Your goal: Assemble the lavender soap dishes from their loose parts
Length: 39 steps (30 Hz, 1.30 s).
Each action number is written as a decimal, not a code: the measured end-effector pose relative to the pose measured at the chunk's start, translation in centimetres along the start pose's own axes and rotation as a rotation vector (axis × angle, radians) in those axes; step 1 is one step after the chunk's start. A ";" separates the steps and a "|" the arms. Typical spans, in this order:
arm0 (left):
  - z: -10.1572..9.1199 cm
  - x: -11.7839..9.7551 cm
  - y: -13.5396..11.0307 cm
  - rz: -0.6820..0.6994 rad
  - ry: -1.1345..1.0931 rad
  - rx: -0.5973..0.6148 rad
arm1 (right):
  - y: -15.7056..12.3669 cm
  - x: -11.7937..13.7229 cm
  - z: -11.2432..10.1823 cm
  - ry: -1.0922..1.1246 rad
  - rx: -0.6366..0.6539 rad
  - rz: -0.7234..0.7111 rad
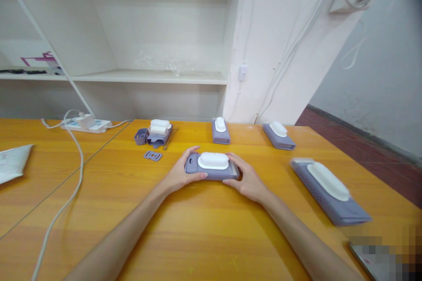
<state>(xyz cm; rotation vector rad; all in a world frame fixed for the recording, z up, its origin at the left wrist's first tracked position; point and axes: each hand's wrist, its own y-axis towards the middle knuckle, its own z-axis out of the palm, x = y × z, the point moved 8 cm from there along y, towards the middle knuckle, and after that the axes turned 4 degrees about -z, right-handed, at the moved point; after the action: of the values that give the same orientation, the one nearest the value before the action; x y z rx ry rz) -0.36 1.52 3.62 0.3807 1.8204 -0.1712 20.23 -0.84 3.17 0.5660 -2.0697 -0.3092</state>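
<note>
Between both hands is a purple-grey plastic box [211, 174] with a white, oval, ridged piece [213, 161] on its top. It lies crosswise at the middle of the table. My left hand [182, 171] grips its left end, thumb along the near side and fingers behind. Around the right end closes my right hand [245, 178], its thumb also on the near side. The box's underside is hidden. Beyond my left hand are a similar box with white pieces on it [158, 129], a small purple-grey cup-like part [141, 136] and a flat purple-grey plate with holes [152, 156].
Similar boxes stand at the back middle [220, 136], back right [280, 141] and, larger in view, on the right [339, 206]. A phone-like device [372, 257] lies at lower right. On the left are a power strip [87, 124], a white cable [80, 175] and a white packet [15, 162].
</note>
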 end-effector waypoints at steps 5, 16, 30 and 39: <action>0.7 -0.1 -0.3 0.063 0.061 -0.001 | -0.2 1.1 0.4 -0.141 0.033 -0.030; 0.7 1.0 -0.2 0.066 0.200 -0.031 | -0.5 0.9 0.4 -0.213 0.032 -0.019; 1.6 -1.0 -0.2 0.302 0.586 -0.221 | -0.2 -0.3 0.3 -0.347 -0.077 0.063; 1.4 -0.8 -0.3 0.275 0.831 -0.312 | -0.4 -0.9 -1.1 -0.418 -0.248 0.079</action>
<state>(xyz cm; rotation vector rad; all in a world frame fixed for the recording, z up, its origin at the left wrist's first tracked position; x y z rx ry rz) 1.03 0.64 3.93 0.5179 2.5237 0.5350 21.69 -0.67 2.92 0.2828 -2.3972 -0.6738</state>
